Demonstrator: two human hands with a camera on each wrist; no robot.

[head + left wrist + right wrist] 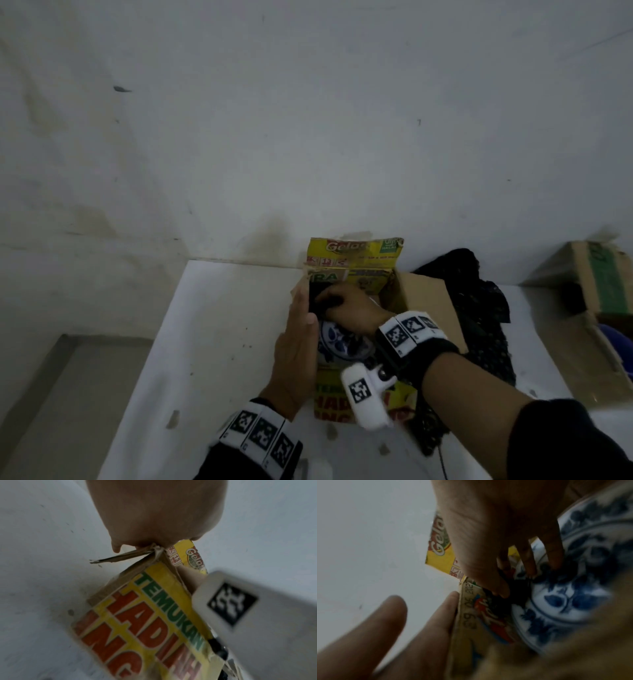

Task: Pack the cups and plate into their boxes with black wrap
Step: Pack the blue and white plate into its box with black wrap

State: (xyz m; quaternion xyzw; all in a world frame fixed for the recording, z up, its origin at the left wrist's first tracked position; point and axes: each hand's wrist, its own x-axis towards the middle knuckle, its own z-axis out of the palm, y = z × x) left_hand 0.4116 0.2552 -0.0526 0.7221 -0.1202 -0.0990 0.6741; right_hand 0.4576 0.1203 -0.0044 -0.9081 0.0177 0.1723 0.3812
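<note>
Box (356, 270): open on white bench (212, 342), flaps up (yellow print).
Plate (342, 339): inside box, blue-white.
Left hand (298, 346): fingers straight, flat against box's left wall.
Right hand (346, 303): inside box, fingers curled, pinching black wrap (317, 296) at plate's far edge.

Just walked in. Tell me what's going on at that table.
A person is packing a blue-and-white patterned plate into an open yellow printed cardboard box on the white table. The left hand lies flat against the box's left wall, steadying it. The right hand reaches inside, fingers curled on black wrap beside the plate. More black wrap lies to the right, by a brown cardboard box.
</note>
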